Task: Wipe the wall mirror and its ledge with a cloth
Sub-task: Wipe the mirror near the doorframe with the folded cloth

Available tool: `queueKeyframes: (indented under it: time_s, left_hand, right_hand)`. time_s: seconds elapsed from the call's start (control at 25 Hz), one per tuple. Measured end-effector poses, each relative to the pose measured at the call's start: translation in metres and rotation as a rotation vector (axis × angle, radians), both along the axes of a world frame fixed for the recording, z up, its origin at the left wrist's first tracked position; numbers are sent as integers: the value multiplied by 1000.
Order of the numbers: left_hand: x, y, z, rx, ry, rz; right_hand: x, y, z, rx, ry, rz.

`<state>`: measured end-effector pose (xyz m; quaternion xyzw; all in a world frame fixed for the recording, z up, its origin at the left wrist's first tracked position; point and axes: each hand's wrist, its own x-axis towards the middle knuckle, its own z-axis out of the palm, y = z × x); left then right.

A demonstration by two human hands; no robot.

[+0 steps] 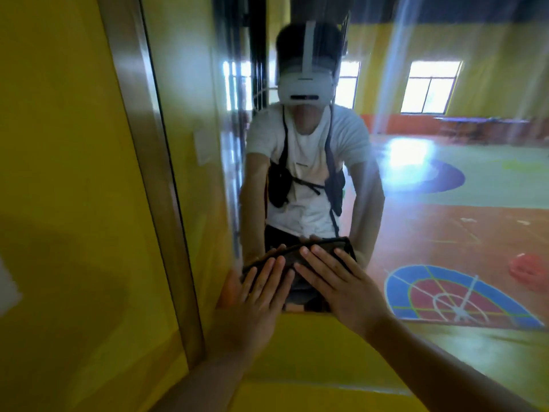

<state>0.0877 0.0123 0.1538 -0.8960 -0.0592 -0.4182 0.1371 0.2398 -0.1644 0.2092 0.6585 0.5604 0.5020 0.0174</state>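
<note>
Your left hand (261, 295) and right hand (341, 282) both lie flat with fingers straight and slightly spread, side by side, pressing the dark cloth (292, 258) against the mirror (445, 203). The cloth sits low on the glass, just above the yellow ledge (312, 352) and near the brown frame (154, 173), which borders the yellow wall (59, 173) on the left. The glass reflects you in a white shirt and a headset (303, 84), with a hall floor (430, 227) carrying painted markings behind you.
</note>
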Motion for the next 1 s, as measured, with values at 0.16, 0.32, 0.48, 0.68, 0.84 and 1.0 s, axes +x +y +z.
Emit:
queueKeyframes:
  time_s: [0.16, 0.32, 0.48, 0.68, 0.84, 1.0]
  left_hand:
    - [10, 19, 110, 178, -34, -12]
    - [17, 25, 219, 271, -115, 4]
    - [16, 32, 316, 370, -173, -22]
    - [16, 48, 434, 520, -196, -19]
    - [18, 68, 518, 538, -137, 13]
    - [16, 73, 592, 577, -166, -38]
  right_hand:
    - [4, 4, 108, 68, -38, -44]
    - [6, 7, 206, 165, -56, -71]
    - [11, 11, 292, 227, -49, -47]
    - [8, 22, 391, 307, -37, -35]
    - [5, 31, 466, 341, -28, -51]
    - [8, 36, 536, 342, -42, -60]
